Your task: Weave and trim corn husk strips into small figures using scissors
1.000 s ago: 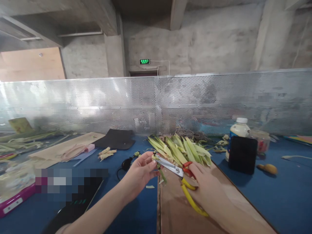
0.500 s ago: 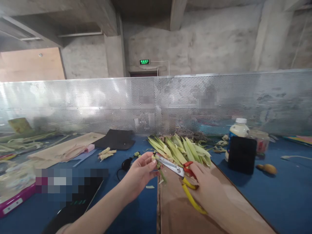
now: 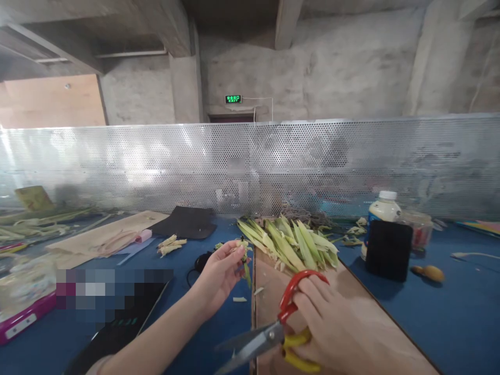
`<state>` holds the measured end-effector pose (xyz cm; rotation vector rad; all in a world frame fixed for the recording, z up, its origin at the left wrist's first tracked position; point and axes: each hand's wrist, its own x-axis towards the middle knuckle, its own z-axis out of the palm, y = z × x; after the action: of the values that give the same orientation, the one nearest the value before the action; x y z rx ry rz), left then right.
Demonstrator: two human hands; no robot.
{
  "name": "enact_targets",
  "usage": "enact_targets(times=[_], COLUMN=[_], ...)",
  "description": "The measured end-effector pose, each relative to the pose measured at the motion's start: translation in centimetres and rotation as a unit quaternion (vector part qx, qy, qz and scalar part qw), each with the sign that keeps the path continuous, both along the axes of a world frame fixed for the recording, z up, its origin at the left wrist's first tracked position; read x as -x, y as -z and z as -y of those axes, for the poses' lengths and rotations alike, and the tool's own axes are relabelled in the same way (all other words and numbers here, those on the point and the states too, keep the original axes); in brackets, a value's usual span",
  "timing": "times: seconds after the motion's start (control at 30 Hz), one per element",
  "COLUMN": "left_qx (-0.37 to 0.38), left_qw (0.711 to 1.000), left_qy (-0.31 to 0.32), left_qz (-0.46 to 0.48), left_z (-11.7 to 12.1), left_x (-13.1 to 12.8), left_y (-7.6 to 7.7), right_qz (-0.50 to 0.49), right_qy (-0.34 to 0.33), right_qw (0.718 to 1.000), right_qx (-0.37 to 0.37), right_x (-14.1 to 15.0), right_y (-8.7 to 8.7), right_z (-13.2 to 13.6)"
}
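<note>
My left hand (image 3: 219, 273) is closed in a pinch on a small green leaf piece (image 3: 242, 255), held just above the blue table near the left edge of the brown board (image 3: 351, 297). My right hand (image 3: 332, 325) grips scissors (image 3: 273, 333) with one red and one yellow handle; their blades are parted and point left and toward me. A pile of green and yellow leaf strips (image 3: 291, 242) lies on the far end of the board, beyond both hands.
A white bottle (image 3: 383, 208) and a black box (image 3: 390, 250) stand right of the pile. A dark tablet (image 3: 117, 325) lies at the near left. Small leaf scraps (image 3: 171, 245), a black mat (image 3: 183, 223) and paper sheets lie further left. A perforated metal screen (image 3: 156, 166) bounds the table's far edge.
My right hand pulled the scissors back toward me and swung the blades away from the leaf piece. My left hand keeps the leaf piece, shifted slightly left and down.
</note>
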<state>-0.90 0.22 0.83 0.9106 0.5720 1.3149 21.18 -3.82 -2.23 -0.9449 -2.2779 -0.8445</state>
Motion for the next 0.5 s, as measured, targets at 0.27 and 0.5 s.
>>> enact_targets(times=[0.27,0.5], left_qx=[-0.004,-0.005], left_qw=[1.000,1.000], left_qy=[0.010,0.028], left_qz=[0.012,0.002], left_z=[-0.3,0.1], left_x=[0.0,-0.2], left_y=[0.2,0.1], right_qz=[0.032,-0.109], right_qy=[-0.012,0.076], right_qw=[0.999,0.990], right_qx=[0.002,0.053], right_x=[0.5,1.0], right_y=[-1.2,1.5], right_z=[1.4,-1.4])
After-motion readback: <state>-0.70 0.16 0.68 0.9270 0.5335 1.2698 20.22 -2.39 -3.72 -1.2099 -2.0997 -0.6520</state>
